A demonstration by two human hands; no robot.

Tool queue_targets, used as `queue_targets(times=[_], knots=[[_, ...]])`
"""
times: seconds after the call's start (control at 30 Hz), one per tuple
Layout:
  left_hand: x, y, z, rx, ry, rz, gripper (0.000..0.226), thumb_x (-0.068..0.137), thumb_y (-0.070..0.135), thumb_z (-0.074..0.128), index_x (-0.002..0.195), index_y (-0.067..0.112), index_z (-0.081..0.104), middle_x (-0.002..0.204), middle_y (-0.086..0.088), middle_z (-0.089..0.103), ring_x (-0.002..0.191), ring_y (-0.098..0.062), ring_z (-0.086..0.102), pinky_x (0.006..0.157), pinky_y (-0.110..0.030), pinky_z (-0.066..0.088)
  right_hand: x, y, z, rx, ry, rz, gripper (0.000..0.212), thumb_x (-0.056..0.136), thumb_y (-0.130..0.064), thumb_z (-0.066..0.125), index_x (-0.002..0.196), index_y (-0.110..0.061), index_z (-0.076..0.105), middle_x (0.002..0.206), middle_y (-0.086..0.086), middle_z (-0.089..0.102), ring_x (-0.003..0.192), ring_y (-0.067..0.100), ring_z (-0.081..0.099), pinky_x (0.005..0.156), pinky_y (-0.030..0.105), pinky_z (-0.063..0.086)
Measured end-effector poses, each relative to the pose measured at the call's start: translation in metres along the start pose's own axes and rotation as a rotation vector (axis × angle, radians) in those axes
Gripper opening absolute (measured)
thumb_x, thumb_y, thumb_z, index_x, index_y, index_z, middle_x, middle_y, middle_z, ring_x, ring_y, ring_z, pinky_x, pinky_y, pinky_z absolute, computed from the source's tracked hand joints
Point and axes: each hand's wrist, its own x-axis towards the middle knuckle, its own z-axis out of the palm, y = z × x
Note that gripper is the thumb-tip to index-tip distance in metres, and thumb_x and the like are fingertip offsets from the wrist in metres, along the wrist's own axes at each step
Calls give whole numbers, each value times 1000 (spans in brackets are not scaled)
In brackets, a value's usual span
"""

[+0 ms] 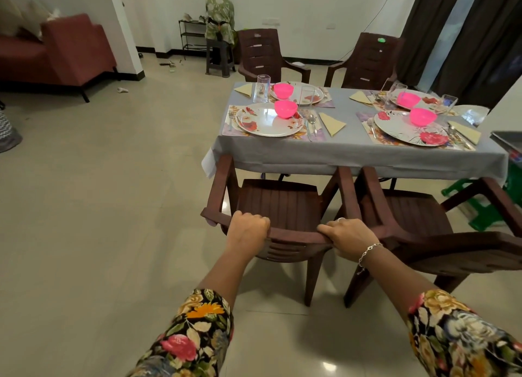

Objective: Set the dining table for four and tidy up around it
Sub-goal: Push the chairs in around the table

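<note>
A brown plastic chair [278,204] stands at the near left side of the dining table [344,148], its seat facing the table. My left hand [247,228] and my right hand [348,237] both grip the top rail of its backrest. The table has a grey cloth and several place settings: floral plates, pink bowls [285,109], glasses [262,88], cutlery and yellow napkins [332,124] on placemats.
A second brown chair [418,215] stands right beside mine. Two more brown chairs [261,54] stand at the table's far side. A green stool [480,207] is at the right, a red sofa [56,54] at the far left. A person stands by a rack at the back wall.
</note>
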Motion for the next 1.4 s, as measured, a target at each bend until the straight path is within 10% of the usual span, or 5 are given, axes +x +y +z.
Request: queue_targets(times=[0.27,0.4,0.6,0.73,1.4], knots=[[-21,16,5,-61,114,-150,21,87,11,45,106,13,52,108,-7,57,104,-28,51,96,-37,33,-9,-13,10,92,43,190,49,87,-20,53,134,-20,37,126,4,48,117,26,47,92,36,44],[-50,24,30,-86,280,-177,66,71,13,71,133,8,50,134,-20,52,127,-36,47,107,-47,35,-51,-29,29,50,353,299,85,53,-8,81,132,-10,49,131,16,53,119,33,53,96,44,45],[-142,57,50,-126,-21,-299,80,92,21,52,151,15,-2,156,-18,-9,145,-36,0,115,-48,15,-141,-84,71,232,368,530,91,40,12,77,126,-9,53,122,24,57,107,39,60,76,45,55],[-220,85,52,-136,-178,-328,72,95,21,43,151,14,-2,153,-17,-22,144,-36,-7,116,-48,11,-203,-131,95,337,217,562,84,28,11,82,109,-4,66,105,27,63,87,41,66,60,44,57],[-431,17,45,-119,-239,-418,55,97,33,42,144,14,22,154,-10,17,144,-26,12,118,-41,6,-241,-312,50,453,100,310,52,29,-4,83,77,-16,67,71,2,58,53,21,59,45,31,50]])
